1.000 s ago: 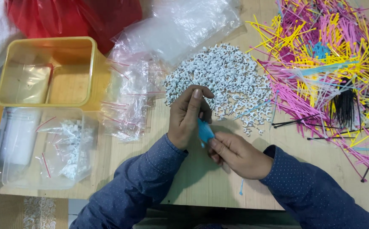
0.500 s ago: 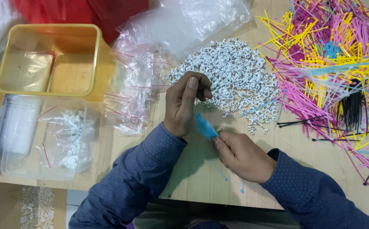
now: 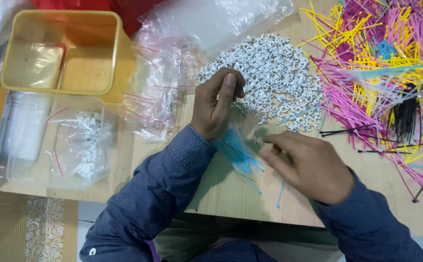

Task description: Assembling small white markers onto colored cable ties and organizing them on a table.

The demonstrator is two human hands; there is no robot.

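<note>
Yellow plastic tub (image 3: 63, 51) stands at the far left, and below it I see a clear box (image 3: 56, 140) with white clips inside; crinkled clear bags (image 3: 160, 82) lie beside them. Moving right, the left hand (image 3: 216, 104) is half closed, thumb and fingers curled at the near edge of the heap of white cable clips (image 3: 270, 80) — whether it pinches a clip I cannot tell. Under its wrist lies the small bunch of blue cable ties (image 3: 236, 153), loose on the wooden table (image 3: 231, 194). The right hand (image 3: 308, 165) is blurred just beside the bunch, fingers bent, and I cannot say if it holds anything. At the far right spreads a big tangle of pink and yellow ties (image 3: 376, 63). My worry: the blue bunch is not bound, so a sleeve may scatter it — some ties lie near the table edge and could fall. A careless hand may also push clips into the bags.
</note>
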